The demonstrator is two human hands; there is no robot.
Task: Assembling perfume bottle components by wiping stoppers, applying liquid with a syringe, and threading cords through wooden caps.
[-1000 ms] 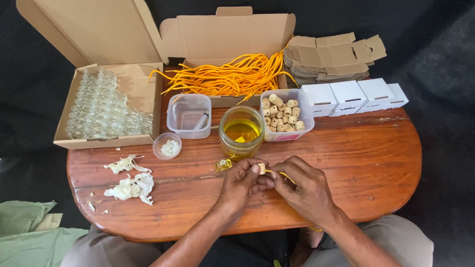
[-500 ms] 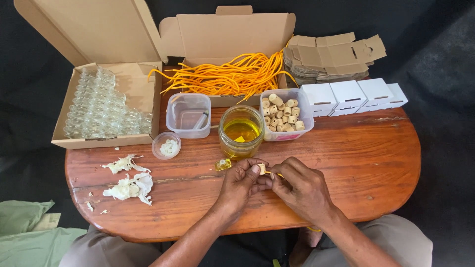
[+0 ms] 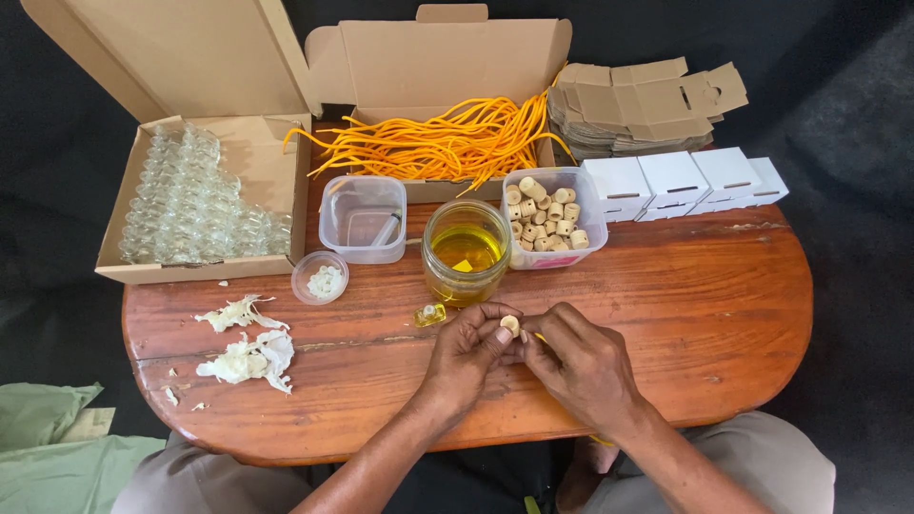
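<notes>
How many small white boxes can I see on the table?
4. The white boxes stand in one row at the table's far right edge, right of the tub of beads: first, second, third, fourth, partly hidden behind the third.

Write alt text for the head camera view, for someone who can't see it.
A person's left hand and right hand meet over a wooden table, pinching a small cork. Behind them stand a jar of yellow liquid, a tub of corks and a box of orange cords.
</notes>
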